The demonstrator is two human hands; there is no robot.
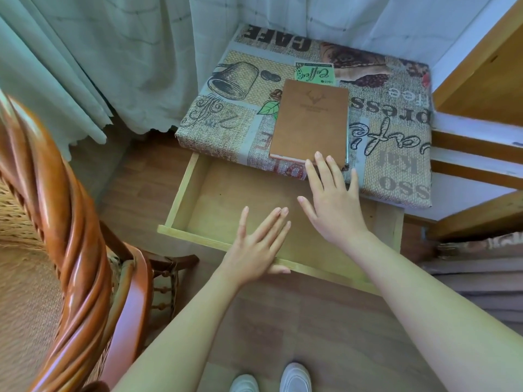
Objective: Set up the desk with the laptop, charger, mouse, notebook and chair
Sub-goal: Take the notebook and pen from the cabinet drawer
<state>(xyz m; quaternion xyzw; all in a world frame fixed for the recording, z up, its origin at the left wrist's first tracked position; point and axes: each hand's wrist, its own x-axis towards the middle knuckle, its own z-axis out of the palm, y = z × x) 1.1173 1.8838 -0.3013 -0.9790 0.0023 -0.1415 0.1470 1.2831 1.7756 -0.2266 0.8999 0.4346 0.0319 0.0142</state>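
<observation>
notebook [310, 123] – matt leather-like | drawer [195, 190] – bare wood | chair [79, 241] – glossy (rattan)

Small desk [396, 171] under coffee-print cloth, brown notebook [310, 120] flat on it (drawer [181, 190] open)

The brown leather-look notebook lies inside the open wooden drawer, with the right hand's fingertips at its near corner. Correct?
Not quite. The head view shows the brown notebook on the patterned tablecloth, above the open, empty wooden drawer. The right hand does reach its near corner.
</observation>
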